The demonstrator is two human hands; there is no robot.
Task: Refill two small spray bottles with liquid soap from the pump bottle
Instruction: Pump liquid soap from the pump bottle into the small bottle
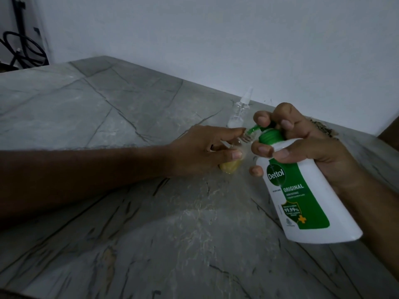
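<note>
Right hand (302, 147) grips the tilted pump bottle (302, 190), fingers on the pump head. Left hand (200, 149) holds the small bottle (81, 166) at its spout, soap inside. Second spray bottle (241, 108) stands just behind. Smooth plastic, likely slippery; grip the bodies.

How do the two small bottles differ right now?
The near bottle is held by the left hand, uncapped under the pump nozzle, with yellow liquid inside. The far bottle stands alone by the wall, spray top on, with no yellow showing. Both are small and clear.
</note>
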